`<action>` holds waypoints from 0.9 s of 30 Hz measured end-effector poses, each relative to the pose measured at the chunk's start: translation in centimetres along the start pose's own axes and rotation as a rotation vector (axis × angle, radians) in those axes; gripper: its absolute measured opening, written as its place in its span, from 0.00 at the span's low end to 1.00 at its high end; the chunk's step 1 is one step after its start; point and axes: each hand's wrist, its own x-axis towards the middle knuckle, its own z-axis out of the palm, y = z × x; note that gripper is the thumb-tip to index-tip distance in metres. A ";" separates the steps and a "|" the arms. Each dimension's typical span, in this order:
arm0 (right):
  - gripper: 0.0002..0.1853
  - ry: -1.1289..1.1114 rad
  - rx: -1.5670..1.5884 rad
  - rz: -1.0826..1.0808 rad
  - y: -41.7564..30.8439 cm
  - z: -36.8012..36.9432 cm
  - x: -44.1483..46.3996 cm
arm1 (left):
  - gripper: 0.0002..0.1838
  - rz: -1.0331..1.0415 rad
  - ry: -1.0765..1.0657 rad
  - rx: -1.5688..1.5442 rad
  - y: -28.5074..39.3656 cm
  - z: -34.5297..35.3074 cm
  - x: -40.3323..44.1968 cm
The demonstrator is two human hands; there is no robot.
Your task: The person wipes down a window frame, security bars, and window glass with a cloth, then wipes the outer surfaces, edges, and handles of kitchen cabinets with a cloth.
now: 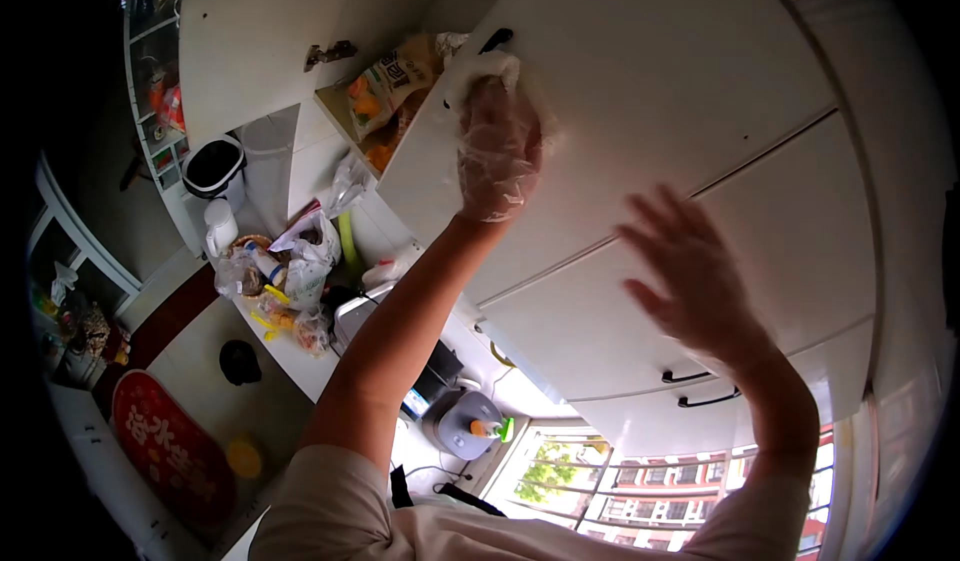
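Raised high, my left hand (497, 151) wears a clear plastic glove and presses a white cloth (495, 64) flat against a white cabinet door (620, 91). The cloth sits beside a black door handle (496, 40) and is partly hidden by the hand. My right hand (695, 276) is bare, somewhat blurred, with its fingers spread in front of the seam between two cabinet doors. It holds nothing, and whether it touches the door I cannot tell. Below it are two black handles (708, 397) on the cabinet fronts.
An open cabinet door (260, 31) stands at upper left, beside a shelf with food packages (395, 76). On the counter lie plastic bags (305, 281), a white jug (220, 226) and a grey appliance (465, 423). A bin (214, 169), a red mat (170, 451) and a window (650, 476) also show.
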 end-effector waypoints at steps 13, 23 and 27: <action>0.22 0.373 -0.578 0.328 9.9 2.3 -11.8 | 0.08 0.039 0.249 0.000 -3.2 2.0 0.5; 0.22 0.356 -0.594 0.330 9.0 2.9 -10.2 | 0.18 -0.650 0.079 -0.392 -14.8 0.1 -15.7; 0.22 0.406 -0.567 0.311 8.7 2.8 -9.7 | 0.15 -0.580 -0.060 -0.032 -14.4 -1.7 -13.2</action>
